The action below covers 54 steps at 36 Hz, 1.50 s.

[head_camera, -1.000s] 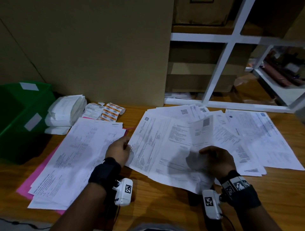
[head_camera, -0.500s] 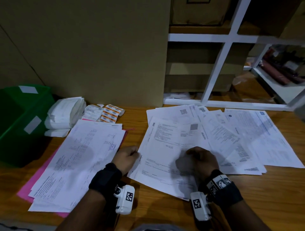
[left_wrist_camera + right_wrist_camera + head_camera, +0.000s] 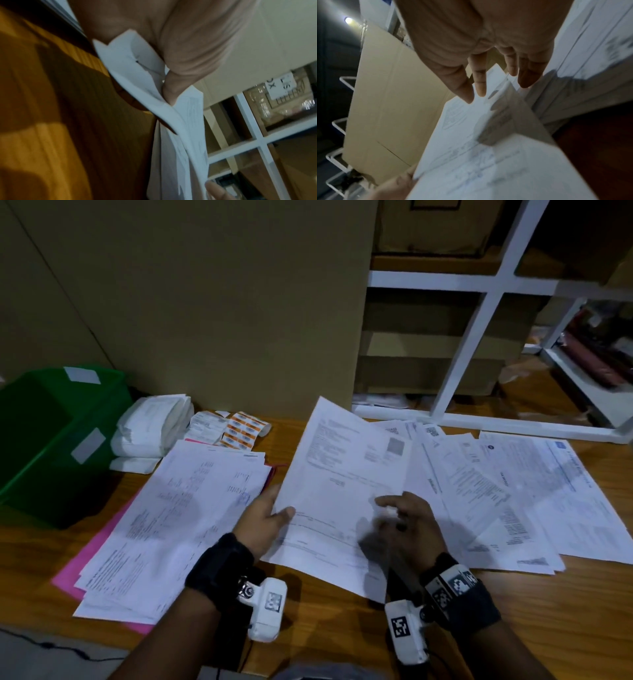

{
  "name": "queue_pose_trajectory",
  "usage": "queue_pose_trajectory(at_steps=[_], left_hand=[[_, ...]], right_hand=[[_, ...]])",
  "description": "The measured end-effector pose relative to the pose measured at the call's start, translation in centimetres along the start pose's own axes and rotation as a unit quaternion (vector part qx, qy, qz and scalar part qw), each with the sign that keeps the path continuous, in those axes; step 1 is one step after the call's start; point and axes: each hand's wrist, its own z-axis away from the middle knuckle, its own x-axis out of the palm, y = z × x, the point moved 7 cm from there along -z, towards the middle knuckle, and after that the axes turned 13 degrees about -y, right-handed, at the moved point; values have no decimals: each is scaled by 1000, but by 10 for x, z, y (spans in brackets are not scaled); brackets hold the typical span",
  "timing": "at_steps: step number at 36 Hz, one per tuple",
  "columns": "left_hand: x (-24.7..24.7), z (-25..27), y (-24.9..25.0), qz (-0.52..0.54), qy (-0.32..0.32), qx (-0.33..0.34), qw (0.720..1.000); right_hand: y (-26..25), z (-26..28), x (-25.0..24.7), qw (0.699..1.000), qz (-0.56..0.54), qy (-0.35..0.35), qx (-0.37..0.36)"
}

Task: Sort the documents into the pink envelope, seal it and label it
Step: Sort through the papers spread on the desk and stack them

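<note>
The pink envelope (image 3: 102, 546) lies flat at the left of the wooden table (image 3: 325, 628), almost wholly covered by a stack of printed documents (image 3: 178, 518); only its left edge and one near corner show, and its flap is hidden. Print on every sheet is too blurred to read.

Head view: the left hand (image 3: 262, 522) grips the left edge of a raised sheet (image 3: 342, 491), thumb on top, the fingers behind the paper out of sight. The right hand (image 3: 407, 525) is motion-blurred over the sheet's lower right area; whether it touches the paper cannot be determined there. More loose documents (image 3: 513, 491) fan out on the table to the right.

Left wrist view: shows what the head view hides; the left hand (image 3: 180, 47) pinches several sheet edges, not a single one.

Right wrist view: the right hand (image 3: 479, 47) is released, fingers (image 3: 479, 81) extended and spread above the sheet (image 3: 488, 162), holding nothing.

A green bin (image 3: 51, 440), folded white bundles (image 3: 150, 426) and orange label strips (image 3: 243, 429) sit at the far left
</note>
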Motion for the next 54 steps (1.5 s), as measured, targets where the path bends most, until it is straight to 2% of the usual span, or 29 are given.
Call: queue_pose_trajectory(at_steps=[4, 7, 11, 14, 19, 21, 30, 34, 37, 41, 45, 47, 51, 54], left_hand=[[-28, 21, -9, 75, 41, -7, 996], [-51, 44, -9, 7, 74, 5, 997], [-82, 83, -9, -116, 121, 21, 986], [-103, 109, -20, -191, 138, 20, 972], [-144, 146, -41, -229, 234, -77, 942], [-159, 155, -48, -262, 253, -120, 924], [-187, 163, -55, -334, 239, -221, 885], [-188, 159, -49, -355, 257, -243, 865], [-173, 144, -29, -382, 266, -199, 862], [-137, 108, -2, -362, 211, -115, 901], [-90, 65, 17, -336, 131, -76, 930], [-65, 45, 24, -320, 95, -73, 940], [-23, 13, 21, -264, 15, -88, 960], [-1, -8, 18, -229, -18, -87, 969]], right_hand=[[-25, -12, 22, 982, -172, -72, -28], [-47, -21, 46, 961, -246, -119, -47], [-68, -35, 90, 972, -144, -163, -84], [-77, -44, 129, 968, -122, -203, -76], [-106, -48, 184, 953, -101, -275, -81], [-114, -49, 200, 948, -100, -292, -74], [-128, -45, 228, 944, -36, -326, -44], [-123, -40, 222, 942, -73, -326, -31], [-114, -35, 211, 945, -96, -313, -18], [-98, -33, 180, 962, -63, -265, 5], [-81, -31, 132, 983, -34, -182, 4], [-72, -28, 104, 991, -11, -137, -1], [-34, -19, 51, 996, 11, -57, 68], [-6, -12, 10, 996, 36, -3, 87]])
